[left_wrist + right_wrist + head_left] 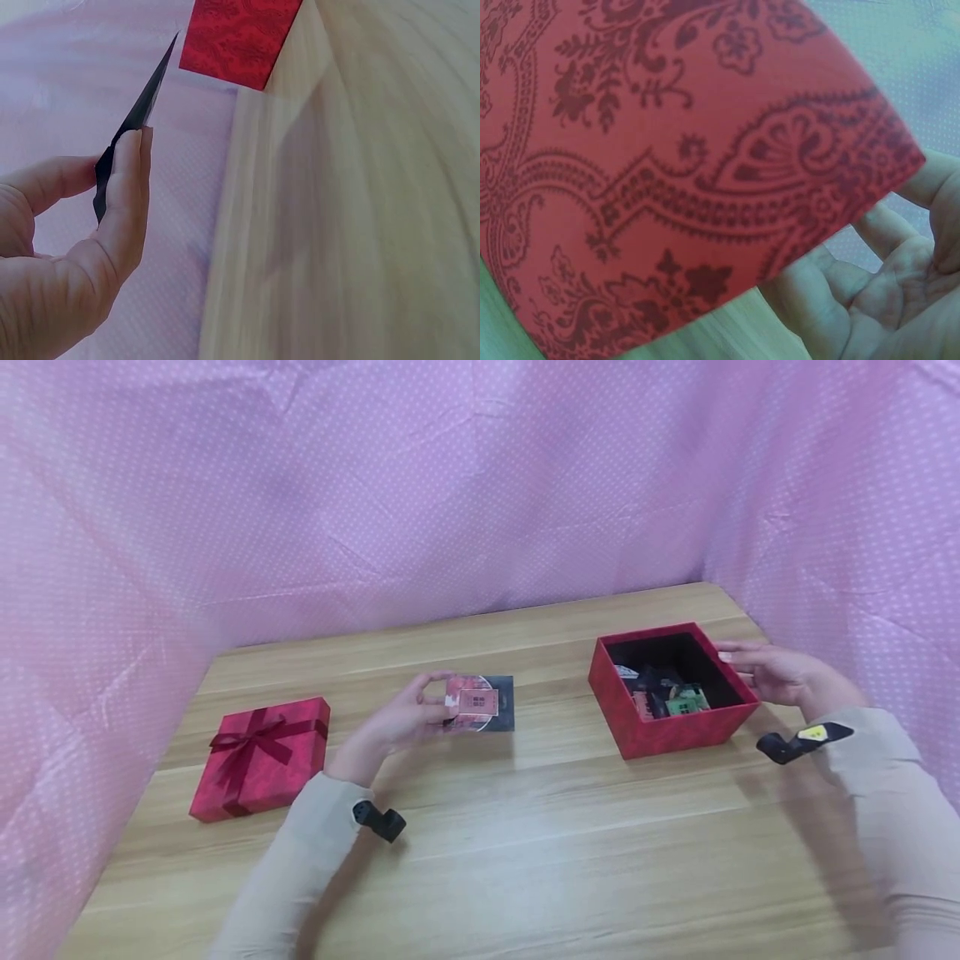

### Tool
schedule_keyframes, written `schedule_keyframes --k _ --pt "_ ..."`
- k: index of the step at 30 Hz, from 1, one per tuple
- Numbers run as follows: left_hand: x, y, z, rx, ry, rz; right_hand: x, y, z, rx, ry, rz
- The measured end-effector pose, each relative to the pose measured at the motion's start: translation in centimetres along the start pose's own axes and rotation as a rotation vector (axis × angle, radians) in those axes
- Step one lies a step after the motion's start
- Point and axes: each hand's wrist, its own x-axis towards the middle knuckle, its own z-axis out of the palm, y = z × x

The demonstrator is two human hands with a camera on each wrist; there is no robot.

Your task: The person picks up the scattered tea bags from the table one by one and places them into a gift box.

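Note:
My left hand (405,714) pinches a flat square packet (480,703), printed red on its left part and dark on its right, raised over the table. In the left wrist view the packet (139,112) is seen edge-on between thumb and fingers. On the right stands a lidless red box (675,739) with a dark interior, holding several small packets, one of them green (684,703). My right hand (776,672) is at the box's right side, fingertips right at the rim. The right wrist view shows the box's patterned side (675,157), which hides part of the fingers.
At the left of the wooden table (480,877) lies a red lid (296,756) with a dark red ribbon bow (251,742). Pink dotted cloth (465,502) hangs behind the table and along both its sides.

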Motion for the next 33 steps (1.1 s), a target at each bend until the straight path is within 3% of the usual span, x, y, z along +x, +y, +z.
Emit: schedule_keyframes --k 3,7,13,23,33 --pt "0.6 0.8 0.8 0.022 0.011 -0.001 0.0 0.0 -0.1 0.016 -0.008 0.0" --pt "1.4 1.8 1.8 0.036 0.031 0.002 0.5 -0.3 -0.2 0.16 -0.043 0.022" --pt "2.6 3.0 3.4 0.032 0.042 -0.004 0.8 -0.5 -0.4 0.157 -0.036 0.032" --pt "4.7 4.9 6.4 -0.011 0.007 -0.002 0.7 -0.3 -0.7 0.175 -0.059 0.023" --pt "6.3 5.1 9.6 -0.047 -0.03 -0.014 0.6 0.0 -0.6 0.183 -0.043 0.03"
